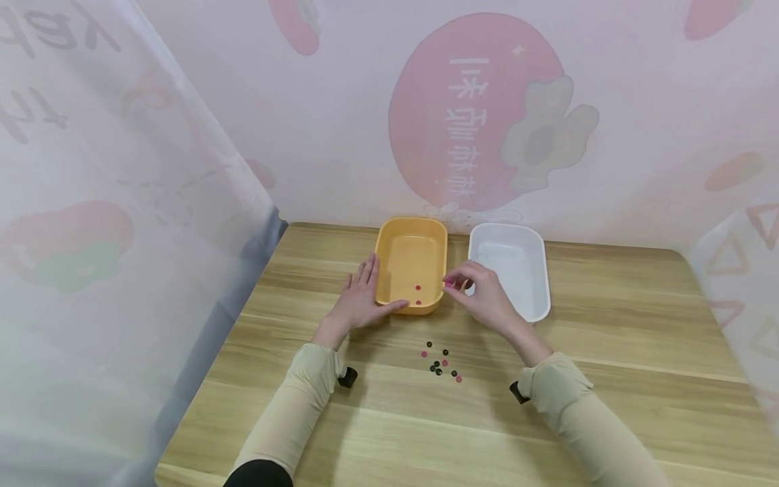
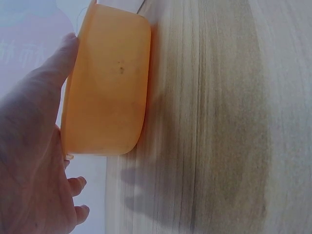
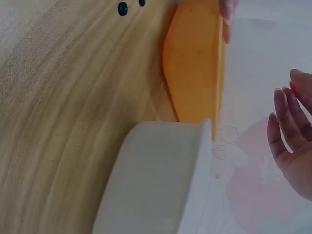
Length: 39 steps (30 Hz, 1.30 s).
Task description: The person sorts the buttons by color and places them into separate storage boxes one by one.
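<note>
My head view is bright and evenly lit, the far backdrop (image 1: 341,135) washed pale. I see faint sheen inside the yellow tray (image 1: 410,260) and soft shadows on the table (image 1: 414,433) between the sleeves (image 1: 282,409). My wrist views look dimmer, hazier; the right one bows the table's grain.

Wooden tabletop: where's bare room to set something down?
Bare wood: right of the white tray, left of the left hand, and on the near side of the loose beads. Crowded: the narrow gap between white tray and orange tray, under the right hand.
</note>
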Motion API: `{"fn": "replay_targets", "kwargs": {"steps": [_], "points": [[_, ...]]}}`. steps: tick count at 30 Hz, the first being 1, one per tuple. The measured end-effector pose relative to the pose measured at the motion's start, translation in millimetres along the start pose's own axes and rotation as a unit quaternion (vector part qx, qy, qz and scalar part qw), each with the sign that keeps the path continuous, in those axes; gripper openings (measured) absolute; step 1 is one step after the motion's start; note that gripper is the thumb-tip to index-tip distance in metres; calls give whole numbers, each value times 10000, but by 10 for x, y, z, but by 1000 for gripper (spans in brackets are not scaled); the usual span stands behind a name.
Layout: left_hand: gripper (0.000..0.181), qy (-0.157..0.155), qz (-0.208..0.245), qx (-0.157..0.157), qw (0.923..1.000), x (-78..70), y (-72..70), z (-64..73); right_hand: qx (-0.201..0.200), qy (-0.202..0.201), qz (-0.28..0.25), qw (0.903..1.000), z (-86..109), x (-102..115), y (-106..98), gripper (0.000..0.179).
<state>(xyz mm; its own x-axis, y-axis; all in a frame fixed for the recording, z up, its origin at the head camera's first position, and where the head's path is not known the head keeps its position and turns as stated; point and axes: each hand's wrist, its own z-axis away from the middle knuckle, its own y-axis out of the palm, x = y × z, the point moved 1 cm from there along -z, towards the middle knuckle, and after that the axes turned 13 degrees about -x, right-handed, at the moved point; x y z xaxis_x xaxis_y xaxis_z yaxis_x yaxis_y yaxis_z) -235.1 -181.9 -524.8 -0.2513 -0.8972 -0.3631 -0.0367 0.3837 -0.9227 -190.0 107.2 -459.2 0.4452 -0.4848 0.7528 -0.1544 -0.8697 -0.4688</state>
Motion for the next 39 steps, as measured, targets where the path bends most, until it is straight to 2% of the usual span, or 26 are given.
{"fn": "replay_targets", "kwargs": {"steps": [12,22,27,39], "points": [[129,-10,-58,49,10000,23,11,4,182,325,261,9990,-119,-167,373,10],[130,-27,-137,97,9999,58,-12,23,668,473,722,9940,-157,-232,623,13],[130,-36,-105,87,9999,52,-19,34,721,487,804,9930,-118,-257,640,16],[130,-8,-19,-6,10000,39,-49,51,504,366,194,9979,115,-201,423,13]]}}
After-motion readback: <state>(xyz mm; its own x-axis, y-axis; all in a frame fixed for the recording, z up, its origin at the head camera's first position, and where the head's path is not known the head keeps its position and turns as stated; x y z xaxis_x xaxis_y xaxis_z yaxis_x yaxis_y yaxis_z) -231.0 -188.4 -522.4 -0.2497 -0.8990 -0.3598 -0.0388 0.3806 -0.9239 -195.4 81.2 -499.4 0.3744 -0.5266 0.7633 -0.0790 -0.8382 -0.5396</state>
